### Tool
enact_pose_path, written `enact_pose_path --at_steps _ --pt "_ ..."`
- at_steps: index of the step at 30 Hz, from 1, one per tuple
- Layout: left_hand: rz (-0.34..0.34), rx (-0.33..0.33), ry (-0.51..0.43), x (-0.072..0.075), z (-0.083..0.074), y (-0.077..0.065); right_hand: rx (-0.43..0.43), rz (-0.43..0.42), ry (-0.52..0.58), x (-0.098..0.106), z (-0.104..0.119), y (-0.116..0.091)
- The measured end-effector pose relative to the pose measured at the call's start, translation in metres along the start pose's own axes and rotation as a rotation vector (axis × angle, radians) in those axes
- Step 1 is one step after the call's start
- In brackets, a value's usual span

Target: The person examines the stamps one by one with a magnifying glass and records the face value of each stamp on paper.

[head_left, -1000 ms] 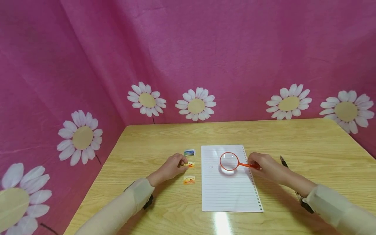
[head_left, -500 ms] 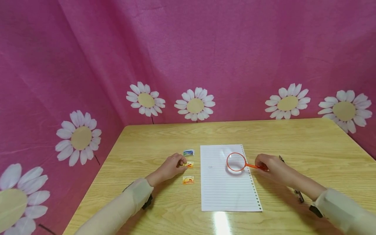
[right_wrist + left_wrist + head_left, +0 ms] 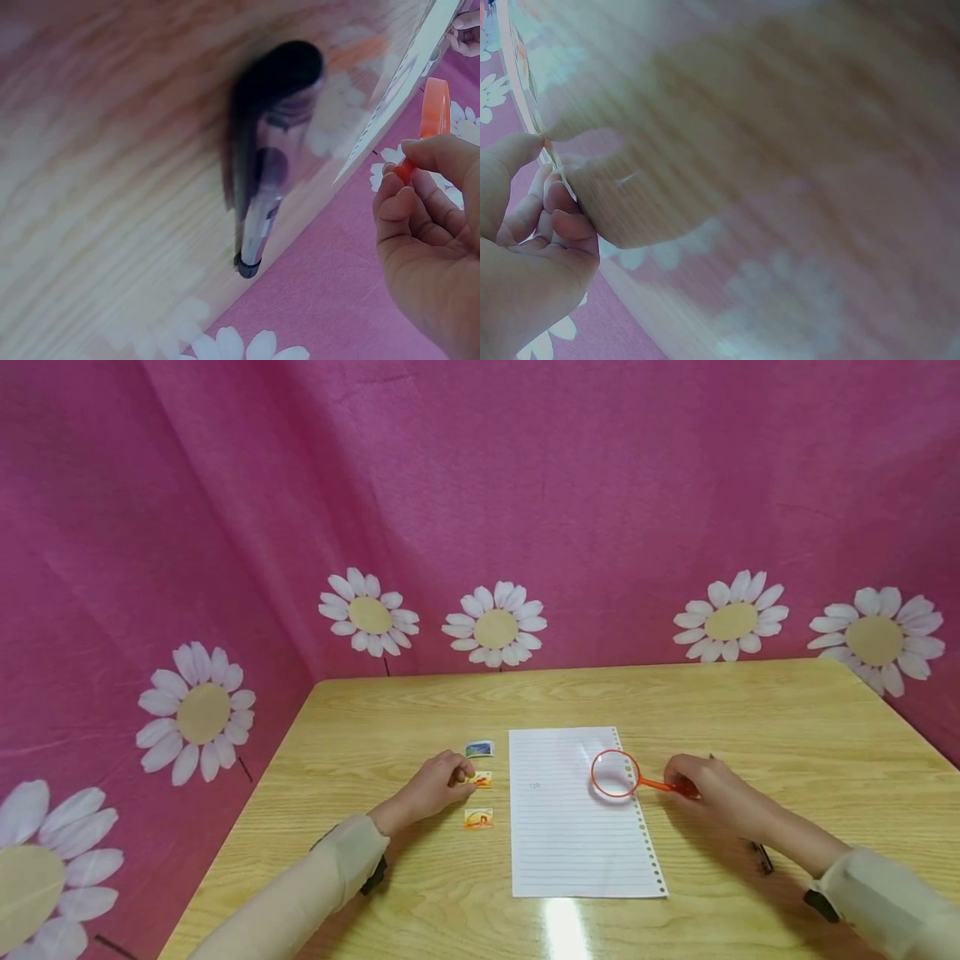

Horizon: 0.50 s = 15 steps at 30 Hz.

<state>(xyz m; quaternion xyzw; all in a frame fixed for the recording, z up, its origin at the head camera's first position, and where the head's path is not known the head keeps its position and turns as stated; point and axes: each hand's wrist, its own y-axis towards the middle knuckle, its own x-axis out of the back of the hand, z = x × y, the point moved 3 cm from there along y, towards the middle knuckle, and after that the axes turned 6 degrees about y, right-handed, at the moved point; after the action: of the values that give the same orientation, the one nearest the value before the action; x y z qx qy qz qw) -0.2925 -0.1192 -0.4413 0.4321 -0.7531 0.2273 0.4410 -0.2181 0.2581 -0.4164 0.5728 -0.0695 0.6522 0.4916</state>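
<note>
My left hand (image 3: 435, 787) grips the left part of the middle one of three small picture stamps (image 3: 483, 779) between thumb and index finger, and partly covers it. A blue-green stamp (image 3: 480, 749) lies above it and a yellow-orange stamp (image 3: 478, 818) below. In the left wrist view, fingertips meet the table beside a thin orange edge. My right hand (image 3: 712, 789) pinches the handle of an orange magnifying glass (image 3: 656, 785). The round lens is raised over the right edge of a lined sheet (image 3: 570, 852), which bears a small handwritten mark.
A black-and-clear pen (image 3: 274, 157) lies on the wooden table (image 3: 405, 710) beneath the right forearm, partly hidden in the head view. A pink flowered cloth (image 3: 600, 510) hangs behind and to the left of the table.
My right hand has moved rightward with the magnifying glass, carrying the lens from the sheet's middle to its punched right edge. My left hand stays at the middle stamp.
</note>
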Motion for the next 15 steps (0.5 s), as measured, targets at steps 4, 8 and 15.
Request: enact_pose_path --at_steps 4,8,15 --pt "-0.003 -0.003 0.001 0.000 -0.001 0.000 -0.018 0.000 -0.026 0.003 -0.002 -0.004" --pt "-0.001 -0.006 0.008 0.000 -0.001 -0.001 -0.001 -0.014 -0.050 0.005 -0.005 -0.009" --pt "0.010 -0.004 0.008 -0.001 0.001 -0.001 0.034 -0.051 -0.040 0.008 -0.010 -0.017"
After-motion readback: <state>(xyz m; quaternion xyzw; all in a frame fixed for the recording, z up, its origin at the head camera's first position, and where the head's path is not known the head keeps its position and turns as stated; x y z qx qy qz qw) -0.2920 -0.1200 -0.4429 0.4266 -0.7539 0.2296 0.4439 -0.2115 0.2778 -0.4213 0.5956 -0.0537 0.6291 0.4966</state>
